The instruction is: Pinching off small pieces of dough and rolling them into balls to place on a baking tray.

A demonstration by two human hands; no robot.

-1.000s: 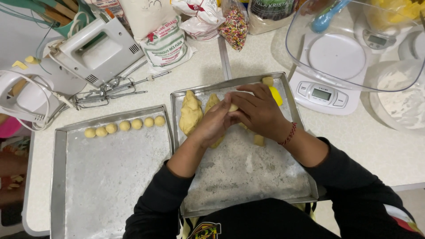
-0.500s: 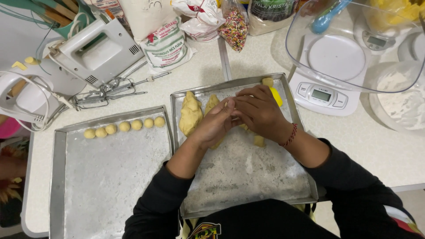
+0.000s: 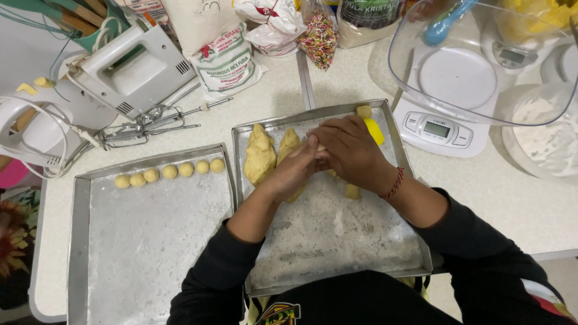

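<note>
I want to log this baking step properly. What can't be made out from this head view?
- Whatever sits between the palms: the right hand lies over the left hand, hiding it.
- Part of the yellow tool: covered by the right hand.
- The dough pieces on the floured tray: partly behind the left hand.
- The left tray: cut off by the bottom edge.
- The bowl of flour: cut off at the right edge.

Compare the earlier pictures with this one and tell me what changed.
Very little. Both hands, left hand and right hand, stay pressed together over the floured tray, with barely a shift; whatever is between the palms is hidden. The dough lumps, the row of six dough balls on the other tray and the mixer have not moved.
</note>
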